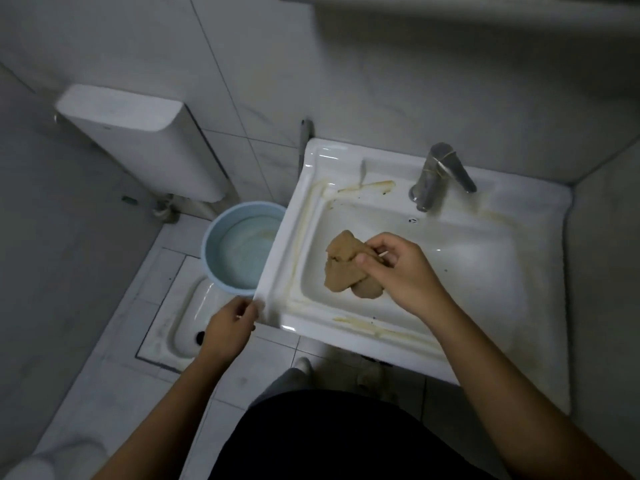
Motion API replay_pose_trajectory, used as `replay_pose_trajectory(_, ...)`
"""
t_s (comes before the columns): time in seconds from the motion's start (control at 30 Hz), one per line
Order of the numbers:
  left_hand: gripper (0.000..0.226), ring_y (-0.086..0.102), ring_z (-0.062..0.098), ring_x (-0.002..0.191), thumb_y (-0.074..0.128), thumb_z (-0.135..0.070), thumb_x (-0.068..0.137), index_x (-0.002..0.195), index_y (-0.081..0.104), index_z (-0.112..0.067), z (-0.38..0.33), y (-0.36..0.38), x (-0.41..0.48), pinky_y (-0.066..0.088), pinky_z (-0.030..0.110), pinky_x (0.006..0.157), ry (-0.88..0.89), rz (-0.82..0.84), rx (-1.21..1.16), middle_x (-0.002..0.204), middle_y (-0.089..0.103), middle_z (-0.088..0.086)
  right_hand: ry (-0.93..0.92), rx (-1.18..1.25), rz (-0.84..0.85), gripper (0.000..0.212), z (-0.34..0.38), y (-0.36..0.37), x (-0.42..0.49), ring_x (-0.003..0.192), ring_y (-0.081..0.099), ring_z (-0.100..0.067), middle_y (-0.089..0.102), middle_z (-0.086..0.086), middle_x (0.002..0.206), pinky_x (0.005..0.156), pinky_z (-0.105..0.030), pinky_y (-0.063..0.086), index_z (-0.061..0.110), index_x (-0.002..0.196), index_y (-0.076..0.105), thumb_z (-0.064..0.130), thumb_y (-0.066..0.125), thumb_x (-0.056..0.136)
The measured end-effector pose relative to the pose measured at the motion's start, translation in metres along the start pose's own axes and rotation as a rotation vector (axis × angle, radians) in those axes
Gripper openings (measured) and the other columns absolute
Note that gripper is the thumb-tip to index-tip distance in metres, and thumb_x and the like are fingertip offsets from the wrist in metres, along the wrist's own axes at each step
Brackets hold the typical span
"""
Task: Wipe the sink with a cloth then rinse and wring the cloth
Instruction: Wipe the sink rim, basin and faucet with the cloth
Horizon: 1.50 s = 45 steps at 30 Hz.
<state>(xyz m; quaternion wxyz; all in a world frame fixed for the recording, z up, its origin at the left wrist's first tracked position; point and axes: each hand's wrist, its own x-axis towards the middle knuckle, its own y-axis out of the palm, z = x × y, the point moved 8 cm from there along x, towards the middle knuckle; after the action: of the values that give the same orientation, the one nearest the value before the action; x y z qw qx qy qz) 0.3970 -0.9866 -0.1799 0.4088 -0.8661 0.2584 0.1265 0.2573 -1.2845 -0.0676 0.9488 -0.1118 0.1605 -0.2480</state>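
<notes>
1. Right hand (pixel 398 271) is over the basin of the white rectangular ceramic sink (pixel 277 271). Thumb and curled fingers pinch the top of a crumpled tan-brown cloth (pixel 341 263).
2. The cloth hangs bunched from that pinch, in the left half of the basin. Its lower folds are down near the basin floor; I cannot tell whether they touch it.
3. Left hand (pixel 230 327) is low at the sink's front-left corner. Its fingers are loosely curled and hold nothing, with the tips right at the corner edge. The view is too blurred to say whether they touch.
4. Yellowish-brown streaks (pixel 367 185) run along the sink's back, left and front ledges.
5. A chrome single-lever tap (pixel 440 174) stands on the back ledge, right of centre, its lever tilted right. No water shows at the spout.
6. A pale blue round plastic bucket (pixel 209 237) sits on the floor just beside the sink's left edge, partly filled with water.
7. A white squat toilet pan (pixel 187 323) is set in the tiled floor below the bucket. A white wall cistern (pixel 138 133) is mounted behind.
</notes>
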Motion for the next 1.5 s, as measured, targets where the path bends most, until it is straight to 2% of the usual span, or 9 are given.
replay_pose_trajectory(0.23, 0.034, 0.065, 0.016, 0.086, 0.051, -0.043, 0.098, 0.121, 0.061, -0.020, -0.029, -0.012, 0.055, 0.054, 0.036, 0.077, 0.100, -0.084, 0.159, 0.109, 0.070, 0.000, 0.019, -0.103, -0.039, 0.007, -0.009, 0.010, 0.059, 0.072, 0.062, -0.009, 0.064, 0.011, 0.079, 0.070, -0.029, 0.048, 0.029, 0.084, 0.064, 0.028, 0.070, 0.087)
replay_pose_trajectory(0.43, 0.054, 0.062, 0.023, 0.112, 0.050, -0.050, 0.099, 0.142, 0.049, -0.018, -0.057, 0.004, 0.108, 0.056, 0.047, 0.093, 0.204, -0.017, 0.191, 0.136, 0.058, 0.005, -0.015, -0.268, -0.236, 0.006, 0.009, -0.021, 0.117, 0.075, 0.062, -0.003, 0.063, 0.016, 0.079, 0.066, -0.020, 0.047, 0.029, 0.086, 0.062, 0.028, 0.068, 0.088)
replay_pose_trajectory(0.6, 0.045, 0.062, 0.016, 0.103, 0.049, -0.049, 0.098, 0.136, 0.049, -0.024, -0.067, 0.027, 0.136, 0.056, 0.041, 0.088, 0.288, 0.051, 0.147, 0.125, 0.060, -0.004, 0.006, -0.446, -0.432, 0.006, 0.007, -0.043, 0.185, 0.073, 0.055, 0.003, 0.059, 0.012, 0.086, 0.061, -0.007, 0.032, 0.027, 0.097, 0.059, 0.032, 0.059, 0.093)
replay_pose_trajectory(0.73, 0.043, 0.056, 0.008, 0.101, 0.053, -0.043, 0.098, 0.137, 0.047, -0.025, -0.069, 0.035, 0.142, 0.048, 0.031, 0.083, 0.311, 0.005, 0.100, 0.120, 0.054, -0.015, 0.112, -0.573, -0.414, 0.031, -0.038, -0.031, 0.208, 0.109, 0.057, -0.021, 0.054, -0.008, 0.123, 0.082, -0.023, 0.046, 0.015, 0.124, 0.056, 0.027, 0.057, 0.095)
replay_pose_trajectory(0.87, 0.043, 0.054, 0.006, 0.109, 0.052, -0.037, 0.101, 0.141, 0.047, -0.022, -0.069, 0.037, 0.136, 0.047, 0.029, 0.090, 0.353, -0.025, 0.079, 0.127, 0.056, -0.011, 0.054, -0.758, -0.411, 0.048, -0.060, -0.024, 0.200, 0.129, 0.050, -0.029, 0.047, -0.012, 0.144, 0.102, -0.040, 0.051, 0.016, 0.141, 0.045, 0.032, 0.057, 0.097)
replay_pose_trajectory(1.03, 0.044, 0.051, 0.002, 0.110, 0.045, -0.041, 0.101, 0.141, 0.045, -0.023, -0.070, 0.038, 0.131, 0.045, 0.027, 0.090, 0.427, -0.037, 0.121, 0.131, 0.059, -0.001, -0.079, -0.819, -0.380, 0.059, -0.055, -0.016, 0.227, 0.136, 0.039, -0.028, 0.042, -0.007, 0.146, 0.108, -0.040, 0.046, 0.021, 0.145, 0.040, 0.033, 0.063, 0.092)
replay_pose_trajectory(1.23, 0.045, 0.041, -0.010, 0.112, 0.046, -0.039, 0.100, 0.141, 0.044, -0.019, -0.067, 0.044, 0.132, 0.039, 0.014, 0.089, 0.458, -0.058, 0.128, 0.131, 0.058, 0.001, -0.002, -0.904, -0.324, 0.057, -0.085, -0.008, 0.241, 0.134, 0.039, -0.030, 0.042, -0.009, 0.143, 0.106, -0.044, 0.046, 0.022, 0.146, 0.042, 0.034, 0.060, 0.094)
replay_pose_trajectory(1.33, 0.047, 0.043, -0.005, 0.114, 0.046, -0.039, 0.100, 0.142, 0.045, -0.016, -0.068, 0.042, 0.133, 0.044, 0.027, 0.091, 0.485, -0.056, 0.126, 0.133, 0.057, 0.003, 0.034, -0.955, -0.379, 0.056, -0.093, -0.025, 0.229, 0.133, 0.040, -0.033, 0.042, -0.012, 0.142, 0.106, -0.045, 0.046, 0.024, 0.145, 0.043, 0.037, 0.061, 0.094)
replay_pose_trajectory(1.5, 0.049, 0.055, 0.014, 0.117, 0.045, -0.037, 0.100, 0.142, 0.049, -0.010, -0.065, 0.039, 0.129, 0.048, 0.028, 0.094, 0.508, -0.052, 0.154, 0.136, 0.054, 0.007, 0.122, -0.921, -0.444, 0.054, -0.101, -0.044, 0.217, 0.129, 0.044, -0.036, 0.042, -0.016, 0.142, 0.108, -0.045, 0.044, 0.018, 0.144, 0.043, 0.030, 0.060, 0.095)
